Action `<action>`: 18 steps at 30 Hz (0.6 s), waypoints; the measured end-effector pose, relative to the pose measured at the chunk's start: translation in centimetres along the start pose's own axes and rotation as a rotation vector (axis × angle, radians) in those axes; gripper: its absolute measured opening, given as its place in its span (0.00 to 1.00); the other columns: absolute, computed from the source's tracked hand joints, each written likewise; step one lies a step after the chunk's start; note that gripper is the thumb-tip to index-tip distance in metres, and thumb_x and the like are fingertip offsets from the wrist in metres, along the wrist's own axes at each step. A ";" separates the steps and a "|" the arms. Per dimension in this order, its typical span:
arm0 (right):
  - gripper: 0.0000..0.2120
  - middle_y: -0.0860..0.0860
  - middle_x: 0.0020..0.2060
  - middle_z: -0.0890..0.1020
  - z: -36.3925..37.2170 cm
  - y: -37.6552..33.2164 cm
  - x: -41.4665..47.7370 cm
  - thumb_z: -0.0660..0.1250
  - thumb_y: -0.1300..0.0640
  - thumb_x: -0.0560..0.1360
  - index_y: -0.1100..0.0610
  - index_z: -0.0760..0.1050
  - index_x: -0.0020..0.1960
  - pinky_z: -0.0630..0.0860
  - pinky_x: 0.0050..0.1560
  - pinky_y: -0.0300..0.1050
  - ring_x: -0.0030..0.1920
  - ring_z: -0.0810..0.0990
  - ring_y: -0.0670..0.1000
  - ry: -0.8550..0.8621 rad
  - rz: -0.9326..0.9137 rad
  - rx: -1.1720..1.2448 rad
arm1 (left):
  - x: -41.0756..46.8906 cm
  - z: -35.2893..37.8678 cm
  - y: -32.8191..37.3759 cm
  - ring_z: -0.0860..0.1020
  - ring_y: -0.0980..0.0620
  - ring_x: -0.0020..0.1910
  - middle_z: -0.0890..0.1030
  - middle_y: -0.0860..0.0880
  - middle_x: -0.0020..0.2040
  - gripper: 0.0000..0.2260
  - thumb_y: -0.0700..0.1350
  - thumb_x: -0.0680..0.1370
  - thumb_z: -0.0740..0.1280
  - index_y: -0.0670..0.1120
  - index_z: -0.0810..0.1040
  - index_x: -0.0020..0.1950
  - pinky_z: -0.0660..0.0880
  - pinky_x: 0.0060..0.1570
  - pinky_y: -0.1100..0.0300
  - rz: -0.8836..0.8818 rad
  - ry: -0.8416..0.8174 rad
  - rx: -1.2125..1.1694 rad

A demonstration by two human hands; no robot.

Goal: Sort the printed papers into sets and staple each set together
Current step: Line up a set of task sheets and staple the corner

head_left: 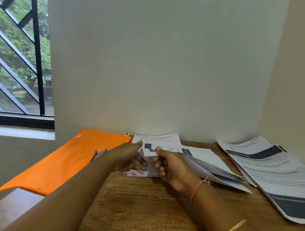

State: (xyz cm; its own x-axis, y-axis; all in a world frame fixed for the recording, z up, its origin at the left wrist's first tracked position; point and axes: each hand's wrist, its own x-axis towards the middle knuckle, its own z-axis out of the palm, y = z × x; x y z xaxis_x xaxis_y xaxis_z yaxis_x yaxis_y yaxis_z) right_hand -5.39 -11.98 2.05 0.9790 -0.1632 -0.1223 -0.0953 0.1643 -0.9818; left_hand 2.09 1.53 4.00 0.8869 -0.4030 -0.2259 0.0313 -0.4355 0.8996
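A sheaf of printed papers (162,143) with black header bars is lifted off the wooden table (137,202) at the middle back, close to the wall. My left hand (134,157) grips its left edge, thumb on top and fingers curled beneath. My right hand (170,166) pinches the front edge of the upper sheets, thumb above and fingers under. More pages of the same pile (210,167) fan out low to the right. A blue and silver stapler (99,154) peeks out just left of my left forearm, mostly hidden.
An orange folder (64,162) lies on the left and overhangs the table's left edge. A second stack of printed sheets (271,174) lies spread at the right, by the side wall. A barred window (19,57) is at the far left.
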 end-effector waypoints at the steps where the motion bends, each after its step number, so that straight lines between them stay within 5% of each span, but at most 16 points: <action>1: 0.18 0.49 0.23 0.72 0.0 0.1 -0.1 0.60 0.49 0.80 0.59 0.74 0.36 0.63 0.21 0.33 0.22 0.66 0.44 -0.023 0.009 -0.047 | -0.1 0.3 -0.1 0.76 0.56 0.24 0.83 0.44 0.33 0.27 0.60 0.81 0.52 0.40 0.80 0.44 0.64 0.23 0.67 -0.035 -0.062 -0.060; 6: 0.23 0.50 0.27 0.74 0.4 0.0 -1.0 0.57 0.41 0.79 0.58 0.75 0.36 0.63 0.24 0.31 0.26 0.66 0.44 -0.322 0.131 -0.218 | 0.6 0.1 -0.9 0.76 0.56 0.27 0.78 0.48 0.28 0.06 0.43 0.76 0.66 0.42 0.76 0.42 0.72 0.29 0.67 -0.032 -0.057 -0.194; 10: 0.20 0.52 0.34 0.80 0.6 -0.3 -1.4 0.58 0.43 0.77 0.59 0.78 0.45 0.75 0.28 0.33 0.27 0.75 0.43 -0.578 0.099 -0.232 | 1.4 -0.7 -1.4 0.66 0.52 0.19 0.67 0.48 0.20 0.13 0.35 0.74 0.63 0.42 0.65 0.30 0.61 0.21 0.64 0.020 0.237 -0.046; 12: 0.16 0.54 0.36 0.81 0.5 -0.7 -1.6 0.60 0.48 0.77 0.60 0.78 0.48 0.78 0.30 0.36 0.29 0.77 0.45 -0.543 0.017 -0.152 | 2.3 -1.4 -1.9 0.60 0.51 0.25 0.61 0.47 0.26 0.17 0.36 0.72 0.64 0.45 0.59 0.28 0.55 0.25 0.61 0.077 0.374 0.276; 14: 0.14 0.56 0.36 0.81 -0.1 -1.2 -1.5 0.61 0.52 0.79 0.62 0.78 0.49 0.79 0.31 0.38 0.30 0.78 0.48 -0.410 -0.075 -0.038 | 2.7 -1.7 -2.6 0.64 0.51 0.31 0.66 0.48 0.32 0.11 0.39 0.73 0.64 0.44 0.64 0.34 0.56 0.28 0.60 0.139 0.472 0.526; 16: 0.12 0.56 0.36 0.80 -1.1 -1.7 -1.1 0.60 0.55 0.80 0.63 0.78 0.50 0.78 0.32 0.40 0.31 0.78 0.49 -0.228 -0.159 -0.028 | 2.5 -1.9 -2.9 0.70 0.49 0.41 0.73 0.48 0.42 0.02 0.41 0.76 0.63 0.45 0.70 0.46 0.61 0.34 0.59 0.222 0.546 0.616; 18: 0.11 0.57 0.36 0.79 -2.4 -1.9 -0.5 0.60 0.58 0.80 0.64 0.77 0.49 0.78 0.34 0.41 0.33 0.77 0.50 -0.028 -0.192 -0.030 | 2.2 -2.0 -3.2 0.72 0.46 0.45 0.76 0.47 0.47 0.04 0.41 0.77 0.61 0.47 0.70 0.52 0.64 0.38 0.57 0.319 0.606 0.655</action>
State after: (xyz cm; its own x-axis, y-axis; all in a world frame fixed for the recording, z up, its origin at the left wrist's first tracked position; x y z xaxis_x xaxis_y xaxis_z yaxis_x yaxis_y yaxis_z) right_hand -6.10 -14.51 3.61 0.9842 -0.1618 0.0715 0.0890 0.1036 -0.9906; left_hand 4.92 3.65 1.38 0.9030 -0.1746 0.3927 -0.3557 -0.8164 0.4550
